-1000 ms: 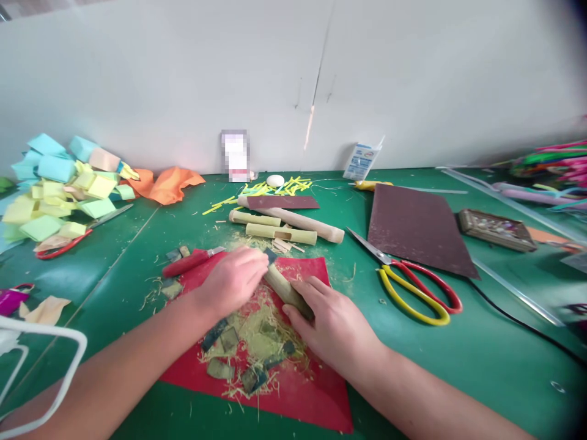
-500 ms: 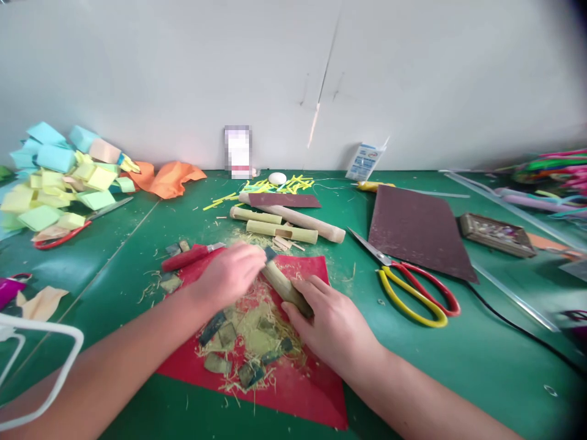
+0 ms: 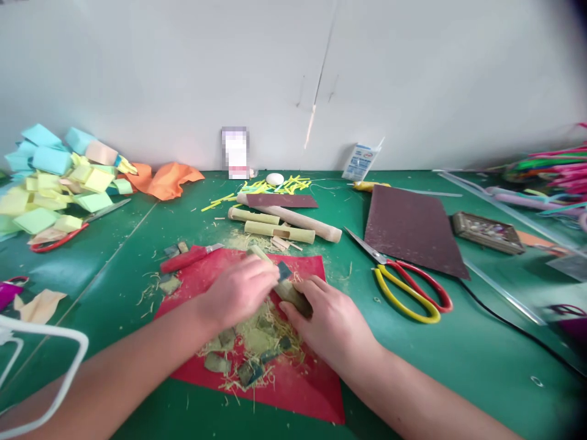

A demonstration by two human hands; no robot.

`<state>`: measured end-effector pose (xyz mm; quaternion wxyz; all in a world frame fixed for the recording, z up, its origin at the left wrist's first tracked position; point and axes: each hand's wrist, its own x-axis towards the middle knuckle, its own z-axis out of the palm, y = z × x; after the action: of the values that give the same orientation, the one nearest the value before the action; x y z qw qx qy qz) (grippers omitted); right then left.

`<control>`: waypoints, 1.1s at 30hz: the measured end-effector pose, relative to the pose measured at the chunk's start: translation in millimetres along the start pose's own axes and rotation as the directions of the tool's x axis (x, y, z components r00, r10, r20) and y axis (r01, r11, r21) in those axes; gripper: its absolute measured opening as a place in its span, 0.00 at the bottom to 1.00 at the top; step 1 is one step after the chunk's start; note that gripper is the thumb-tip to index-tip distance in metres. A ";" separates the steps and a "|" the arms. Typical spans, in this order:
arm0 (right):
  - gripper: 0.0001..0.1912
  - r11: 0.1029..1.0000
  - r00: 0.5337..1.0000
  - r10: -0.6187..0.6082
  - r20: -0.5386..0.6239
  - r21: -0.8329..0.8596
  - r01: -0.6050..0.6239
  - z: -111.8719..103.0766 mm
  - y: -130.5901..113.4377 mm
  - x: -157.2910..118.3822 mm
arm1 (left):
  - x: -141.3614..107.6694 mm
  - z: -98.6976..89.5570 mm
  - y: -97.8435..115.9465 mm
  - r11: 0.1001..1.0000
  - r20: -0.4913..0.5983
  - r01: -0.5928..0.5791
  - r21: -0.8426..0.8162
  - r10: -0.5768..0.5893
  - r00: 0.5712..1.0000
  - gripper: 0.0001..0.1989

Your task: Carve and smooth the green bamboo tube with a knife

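Observation:
Over a red sheet (image 3: pixel 316 391), my right hand (image 3: pixel 337 321) is closed round the near end of a bamboo tube (image 3: pixel 292 295). My left hand (image 3: pixel 243 290) is closed over the tube's middle, pinching a small dark piece of sandpaper (image 3: pixel 284 271) against it. The far end of the tube shows past my left knuckles; the left fingertips are hidden. Below the hands lie pale shavings, dust and several used sandpaper scraps (image 3: pixel 250 371). A red-handled knife (image 3: pixel 183 260) rests at the sheet's far left edge.
Behind the sheet lie two cut bamboo pieces (image 3: pixel 279 231) and a longer rod (image 3: pixel 298 220). Large scissors (image 3: pixel 403 287) and a brown sandpaper sheet (image 3: pixel 413 229) lie right, by a small tray (image 3: pixel 488 232). Folded papers (image 3: pixel 50 183) pile left; a white frame (image 3: pixel 76 366) stands near left.
My left hand has slid along the tube toward my right hand, bringing the sandpaper nearer. The tube's far end now shows beyond it. My right hand keeps its grip.

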<state>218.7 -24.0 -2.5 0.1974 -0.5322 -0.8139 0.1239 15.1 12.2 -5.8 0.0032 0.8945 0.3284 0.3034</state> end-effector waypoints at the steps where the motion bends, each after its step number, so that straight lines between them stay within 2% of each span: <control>1: 0.07 1.000 1.000 0.002 0.000 -0.002 -0.002 -0.1 0.0 0.0 | -0.3 -0.6 -2.6 1.000 -0.012 0.019 0.009 -0.019 1.000 0.09; 4: 0.08 1.000 1.000 0.002 0.011 -0.005 -0.002 -0.8 0.1 0.0 | -0.9 -4.2 -14.9 0.993 -0.062 0.106 0.060 -0.103 0.993 0.09; 8: 0.08 1.000 1.000 0.007 0.022 0.004 -0.007 -1.8 0.5 -0.1 | -1.0 -7.5 -25.0 0.984 -0.036 0.144 0.105 -0.141 0.989 0.09; 11: 0.08 1.000 1.000 0.003 0.019 0.014 -0.003 -2.2 0.5 -0.3 | -1.6 -7.0 -23.9 0.983 -0.049 0.138 0.121 -0.133 0.990 0.10; 15: 0.07 1.000 1.000 -0.003 0.011 0.011 0.003 -2.2 0.6 -0.5 | -3.7 -2.9 -11.4 0.991 -0.087 0.089 0.100 -0.081 0.993 0.10; 19: 0.07 1.000 1.000 -0.009 0.006 0.006 0.009 -2.4 0.1 -0.2 | -5.4 0.0 -4.7 0.998 -0.039 -0.001 0.063 0.004 0.999 0.11; 23: 0.07 1.000 1.000 -0.010 0.011 -0.002 0.010 -3.0 -0.8 -0.1 | -5.5 -0.3 -9.3 0.993 -0.074 0.044 0.114 -0.036 0.997 0.10; 28: 0.07 0.999 1.000 -0.022 -0.003 -0.030 0.021 -3.1 -1.1 -0.9 | -4.8 -2.7 -8.2 0.998 -0.021 -0.023 0.055 0.024 0.999 0.10; 33: 0.08 0.998 1.000 -0.014 -0.001 -0.060 0.014 -4.0 -2.5 -1.5 | -4.5 -7.6 -17.3 0.992 -0.097 0.063 0.112 -0.053 0.994 0.09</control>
<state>219.0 -26.5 1.9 0.1825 -0.5321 -0.8210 0.0977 -1.8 21.6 -5.6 -0.0549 0.8680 0.3711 0.3253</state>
